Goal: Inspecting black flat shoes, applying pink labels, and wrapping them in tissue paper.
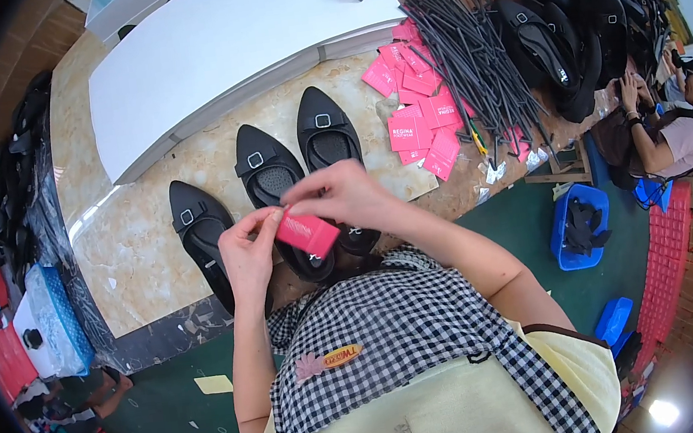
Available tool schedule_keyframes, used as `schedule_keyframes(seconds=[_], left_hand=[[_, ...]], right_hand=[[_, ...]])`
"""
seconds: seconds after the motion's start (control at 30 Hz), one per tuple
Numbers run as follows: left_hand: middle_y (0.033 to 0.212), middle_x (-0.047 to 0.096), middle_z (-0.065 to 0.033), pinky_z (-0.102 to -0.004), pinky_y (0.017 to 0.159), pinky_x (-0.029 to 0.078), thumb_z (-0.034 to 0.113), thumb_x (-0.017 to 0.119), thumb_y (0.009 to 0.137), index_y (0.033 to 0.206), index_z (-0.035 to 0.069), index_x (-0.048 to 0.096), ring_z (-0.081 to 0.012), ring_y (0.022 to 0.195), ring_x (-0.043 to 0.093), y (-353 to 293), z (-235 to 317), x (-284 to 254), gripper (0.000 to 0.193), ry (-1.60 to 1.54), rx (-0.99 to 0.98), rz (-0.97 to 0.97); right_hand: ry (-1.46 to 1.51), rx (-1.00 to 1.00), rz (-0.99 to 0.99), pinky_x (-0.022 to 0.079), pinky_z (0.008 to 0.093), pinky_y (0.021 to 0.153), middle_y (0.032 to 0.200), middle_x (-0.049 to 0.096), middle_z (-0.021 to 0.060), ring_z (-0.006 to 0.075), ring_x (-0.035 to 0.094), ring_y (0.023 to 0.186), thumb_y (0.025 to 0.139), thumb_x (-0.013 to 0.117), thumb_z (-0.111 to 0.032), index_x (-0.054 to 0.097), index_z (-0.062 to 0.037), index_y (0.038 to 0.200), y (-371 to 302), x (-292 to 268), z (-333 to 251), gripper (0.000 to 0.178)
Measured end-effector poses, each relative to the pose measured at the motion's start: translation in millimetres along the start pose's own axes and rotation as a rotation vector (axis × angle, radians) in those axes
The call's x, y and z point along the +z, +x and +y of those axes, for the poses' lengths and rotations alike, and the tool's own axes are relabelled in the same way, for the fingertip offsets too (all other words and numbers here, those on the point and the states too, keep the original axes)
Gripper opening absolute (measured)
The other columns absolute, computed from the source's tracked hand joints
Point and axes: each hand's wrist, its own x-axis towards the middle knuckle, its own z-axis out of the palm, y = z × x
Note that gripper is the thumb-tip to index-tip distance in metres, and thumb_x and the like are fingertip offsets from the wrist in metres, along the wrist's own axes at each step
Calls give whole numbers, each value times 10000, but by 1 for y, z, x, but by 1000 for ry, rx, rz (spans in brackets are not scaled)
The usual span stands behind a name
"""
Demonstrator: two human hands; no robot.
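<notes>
Both my hands hold one small pink card tag (307,232) just above the table edge. My left hand (249,250) pinches its left end, my right hand (342,194) grips its upper right part. Three black pointed flat shoes with square buckles lie side by side under my hands: the left shoe (197,230), the middle shoe (268,174) and the right shoe (326,132). A loose heap of the same pink tags (418,95) is spread to the right of the shoes.
A bundle of thin black strips (469,50) lies beyond the tags, with a pile of black shoes (574,24) behind it. White boards (213,42) cover the far table. A seated person (682,132) works at right near a blue bin (577,227).
</notes>
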Motion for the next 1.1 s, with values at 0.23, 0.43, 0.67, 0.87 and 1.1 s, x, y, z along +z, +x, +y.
schedule_keyframes(seconds=[0.23,0.43,0.67,0.87,1.1], left_hand=[[891,677,-60,-249,693,454,93,685,869,1033,50,738,-117,755,567,-1,27,-5,178,218,235,171],[935,698,-84,-296,765,486,77,683,852,980,69,744,-192,855,622,-2,46,30,143,247,342,32],[967,703,-87,-282,806,480,66,679,852,990,50,741,-183,884,623,-1,49,47,153,336,409,-117],[940,721,-71,-285,758,507,133,732,831,1068,33,704,-154,842,649,2,71,66,259,194,368,-101],[820,688,-16,-198,659,476,85,694,888,1005,-17,694,-41,721,608,3,58,53,156,-143,168,-128]], right_hand=[[-952,-125,380,471,389,888,1059,612,114,295,569,1029,747,760,-155,680,-83,1078,-34,-118,43,348],[-866,-74,346,445,407,920,1032,584,109,311,537,1050,712,787,-179,651,-75,950,-35,-124,60,293],[-866,-33,218,462,394,878,956,624,101,274,573,1006,740,769,-145,657,-68,997,-25,-132,54,291],[-146,-156,423,483,309,739,891,696,65,172,619,808,815,727,-98,672,-50,1018,-30,-107,-6,216],[-547,-332,605,478,304,712,874,664,-7,168,607,834,783,719,-115,693,-118,1017,-78,-72,-10,236]])
